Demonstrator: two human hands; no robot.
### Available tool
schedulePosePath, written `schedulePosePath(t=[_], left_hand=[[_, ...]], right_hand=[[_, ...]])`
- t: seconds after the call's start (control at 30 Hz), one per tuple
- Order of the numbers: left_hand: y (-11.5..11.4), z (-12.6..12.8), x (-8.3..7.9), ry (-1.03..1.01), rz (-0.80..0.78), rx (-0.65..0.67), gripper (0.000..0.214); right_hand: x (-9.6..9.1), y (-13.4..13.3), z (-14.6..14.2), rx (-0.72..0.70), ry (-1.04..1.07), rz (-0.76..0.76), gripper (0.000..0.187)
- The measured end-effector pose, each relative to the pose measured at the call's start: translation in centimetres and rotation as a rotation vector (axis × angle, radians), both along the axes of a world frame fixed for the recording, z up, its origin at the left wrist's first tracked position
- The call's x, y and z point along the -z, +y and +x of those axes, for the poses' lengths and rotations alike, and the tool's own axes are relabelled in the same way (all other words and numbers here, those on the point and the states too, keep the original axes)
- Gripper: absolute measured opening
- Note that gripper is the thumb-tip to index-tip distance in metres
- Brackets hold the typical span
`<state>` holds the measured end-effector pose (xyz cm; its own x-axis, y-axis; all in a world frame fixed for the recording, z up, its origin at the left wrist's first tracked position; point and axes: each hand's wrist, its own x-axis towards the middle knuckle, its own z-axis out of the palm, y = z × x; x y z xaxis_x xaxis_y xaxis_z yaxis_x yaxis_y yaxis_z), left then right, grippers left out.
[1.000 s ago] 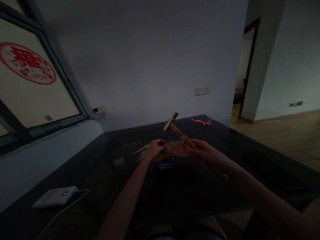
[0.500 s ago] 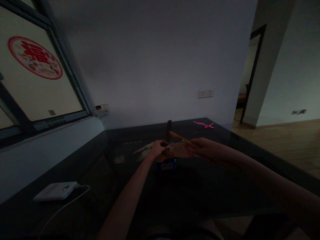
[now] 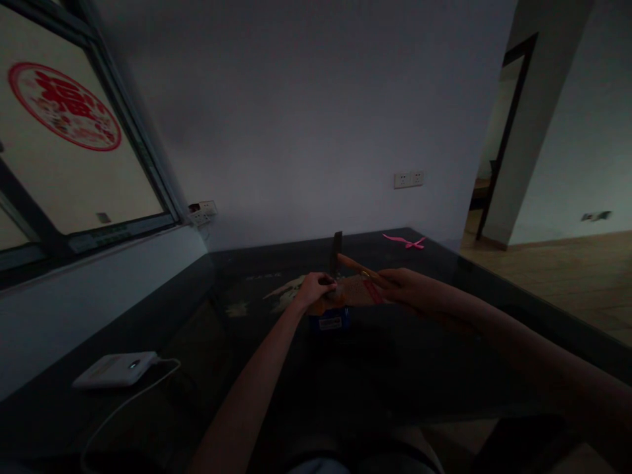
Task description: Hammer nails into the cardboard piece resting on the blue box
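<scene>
Left hand [image 3: 316, 289], right hand [image 3: 407, 288]: bare. Forearms [image 3: 261, 375] bare too, slim. Past desk [image 3: 424, 375] near edge, lap shows pale patch [image 3: 318, 467], dark curved edging; too dim to identify.

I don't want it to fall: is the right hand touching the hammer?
Touching. The head view shows the right hand closed around the wooden handle of the hammer.

From my end, the hammer [image 3: 351, 264] shows a smooth wooden handle and a dull, dark metal head. I see a glossy black tabletop [image 3: 355, 388], smooth white plastic on the gadget [image 3: 116, 370], matt paint on the wall [image 3: 306, 118]. The blue box [image 3: 330, 323] is too dim for me to judge.
</scene>
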<state>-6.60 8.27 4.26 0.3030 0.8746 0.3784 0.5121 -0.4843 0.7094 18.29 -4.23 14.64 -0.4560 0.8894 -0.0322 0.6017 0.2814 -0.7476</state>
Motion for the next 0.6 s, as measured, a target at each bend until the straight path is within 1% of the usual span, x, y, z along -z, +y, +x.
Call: schedulePosePath(t=[0.1,0.17,0.33,0.6], left_hand=[[-0.18,0.02,-0.13,0.015,-0.011,-0.010,0.021],[-0.32,0.06,-0.24,0.012,-0.026,-0.013,0.020],[-0.69,0.27,-0.60,-0.006,-0.073,-0.033,0.017],[-0.72,0.19,-0.73,0.004,-0.066,-0.028,0.020]], right_hand=[[0.37,0.24,-0.04,-0.034,-0.012,-0.039,0.025],[0.33,0.24,-0.06,-0.026,-0.015,-0.053,0.027],[-0.18,-0.19,-0.13,0.005,0.007,-0.009,0.021],[0.43,-0.06,-0.54,-0.044,-0.022,-0.015,0.022]])
